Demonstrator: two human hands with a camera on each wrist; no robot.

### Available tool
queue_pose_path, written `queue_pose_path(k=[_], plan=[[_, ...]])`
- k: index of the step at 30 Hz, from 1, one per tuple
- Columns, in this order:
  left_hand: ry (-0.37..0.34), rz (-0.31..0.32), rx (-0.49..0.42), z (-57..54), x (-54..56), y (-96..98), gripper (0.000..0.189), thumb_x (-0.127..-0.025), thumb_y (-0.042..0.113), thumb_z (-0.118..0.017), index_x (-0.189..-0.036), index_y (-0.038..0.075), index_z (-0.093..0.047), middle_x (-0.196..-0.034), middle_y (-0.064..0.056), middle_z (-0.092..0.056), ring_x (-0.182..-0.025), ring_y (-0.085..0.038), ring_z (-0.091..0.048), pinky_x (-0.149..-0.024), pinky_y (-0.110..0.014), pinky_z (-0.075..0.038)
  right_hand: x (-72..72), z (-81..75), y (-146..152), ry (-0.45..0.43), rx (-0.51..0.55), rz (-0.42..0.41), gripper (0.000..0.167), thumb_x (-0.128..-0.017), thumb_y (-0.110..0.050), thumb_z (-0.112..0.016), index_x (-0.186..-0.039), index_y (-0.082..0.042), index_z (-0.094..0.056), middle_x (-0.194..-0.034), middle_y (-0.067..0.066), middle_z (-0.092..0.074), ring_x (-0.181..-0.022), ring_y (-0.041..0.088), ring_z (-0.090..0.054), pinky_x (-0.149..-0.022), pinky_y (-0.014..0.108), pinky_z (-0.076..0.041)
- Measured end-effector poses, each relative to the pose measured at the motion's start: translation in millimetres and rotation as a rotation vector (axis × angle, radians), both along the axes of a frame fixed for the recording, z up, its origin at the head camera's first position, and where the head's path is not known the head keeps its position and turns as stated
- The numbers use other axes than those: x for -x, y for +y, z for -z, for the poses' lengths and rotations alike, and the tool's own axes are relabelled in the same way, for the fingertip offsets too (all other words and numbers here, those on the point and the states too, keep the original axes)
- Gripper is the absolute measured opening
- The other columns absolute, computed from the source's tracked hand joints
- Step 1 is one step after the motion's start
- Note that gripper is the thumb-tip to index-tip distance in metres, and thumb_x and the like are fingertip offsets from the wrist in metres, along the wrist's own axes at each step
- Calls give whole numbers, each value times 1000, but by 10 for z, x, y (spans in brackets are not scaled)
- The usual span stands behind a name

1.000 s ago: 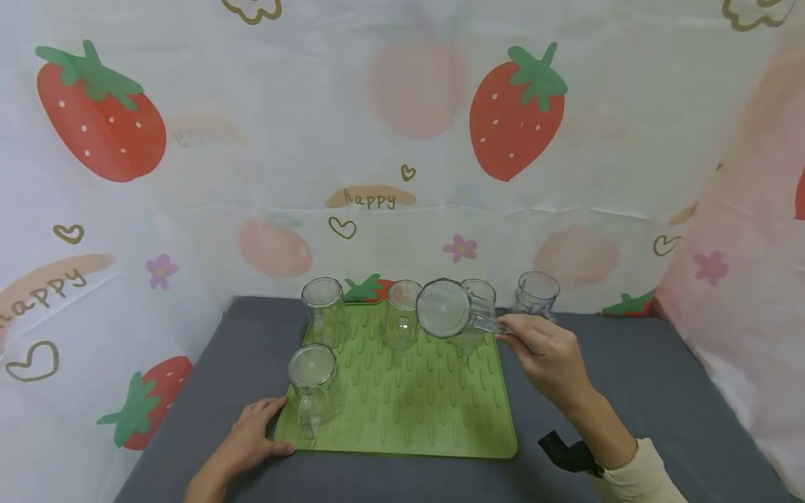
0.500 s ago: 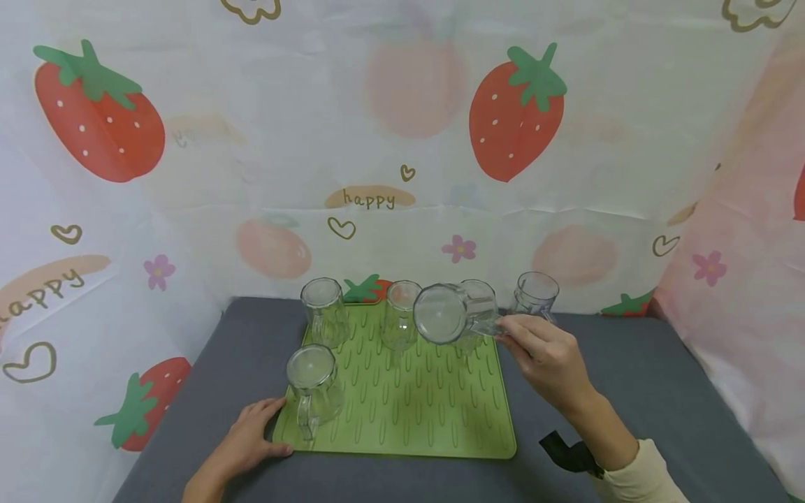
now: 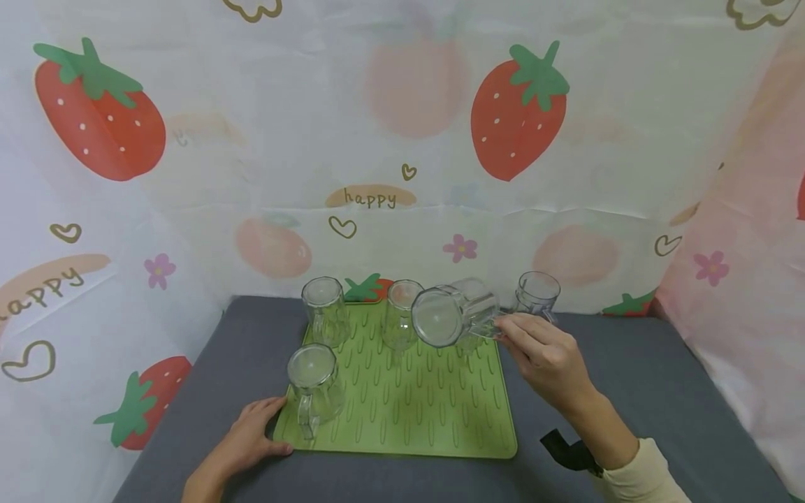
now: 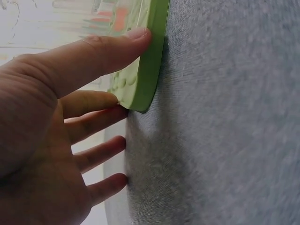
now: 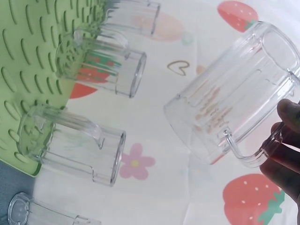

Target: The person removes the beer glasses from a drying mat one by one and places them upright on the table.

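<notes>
My right hand [image 3: 544, 356] grips a clear glass mug [image 3: 437, 318] by its handle, above the back right of a green ridged mat [image 3: 409, 412]. The mug is tilted on its side, one round end towards the head camera. In the right wrist view the held mug [image 5: 234, 93] is apart from the others. At the mat's front left corner rests my left hand [image 3: 248, 436]; in the left wrist view its thumb [image 4: 103, 56] lies against the green edge, the fingers extended. Beside it stands a mug [image 3: 314, 395], handle towards me.
Along the mat's back stand a left mug [image 3: 324, 314], a middle mug [image 3: 397, 328] and a right mug [image 5: 75, 145], partly hidden in the head view. Another mug [image 3: 537, 290] stands on the grey cloth [image 3: 635, 391] right of the mat. Strawberry-printed curtain [image 3: 302, 126] hangs behind.
The held mug has tipped further, its near round end dropping slightly and its side coming more into view. My left hand stays at the mat corner.
</notes>
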State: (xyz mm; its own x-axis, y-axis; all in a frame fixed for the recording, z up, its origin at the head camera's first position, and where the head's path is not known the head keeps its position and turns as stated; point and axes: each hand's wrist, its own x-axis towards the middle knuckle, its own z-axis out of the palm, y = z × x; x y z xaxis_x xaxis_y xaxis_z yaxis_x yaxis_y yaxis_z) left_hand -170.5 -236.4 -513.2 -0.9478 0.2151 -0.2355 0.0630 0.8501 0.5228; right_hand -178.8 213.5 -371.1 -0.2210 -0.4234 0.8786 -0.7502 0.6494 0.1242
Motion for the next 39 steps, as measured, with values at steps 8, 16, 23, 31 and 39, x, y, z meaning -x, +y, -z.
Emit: queue_pose_path(k=[8,16,23,31,39], plan=[[43,43,-30,-73,48,-97,84,-71,27,-86,-136,-10,-48,-135,-33,-49,-128,-56,-39,-101,-66,-37,10,6,-2,40,-2,-25,37,-101,-22,-52,-93,6,-75,-85,16,-73,-76,30,-70,-61,37,-57],[139,41,-48,-366,164,-201,70,-87,31,-72,-139,-9,-45,-138,-34,-45,-128,-56,-38,-98,-68,-38,40,14,-4,67,-3,-53,36,-101,-20,-52,-90,5,-75,-84,16,-73,-76,30,-70,-60,36,-57],[305,22,-85,-716,260,-174,59,-92,26,-68,-138,-5,-49,-139,-30,-46,-129,-51,-42,-96,-67,-41,35,2,-22,82,-2,-70,37,-101,-20,-53,-88,6,-75,-83,16,-73,-76,30,-70,-59,36,-57],[303,-22,-215,-1127,414,-41,70,-97,29,-62,-149,-5,-30,-145,-29,-42,-134,-46,-39,-108,-63,-33,36,1,-45,101,1,-80,35,-100,-19,-54,-87,6,-75,-82,17,-74,-76,31,-71,-62,37,-58],[269,-8,-401,-1349,546,162,68,-98,30,-60,-151,1,-30,-145,-26,-46,-135,-42,-43,-110,-58,-36,21,-33,-53,116,-19,-75,32,-100,-17,-55,-89,5,-75,-83,17,-74,-77,30,-71,-63,36,-59]])
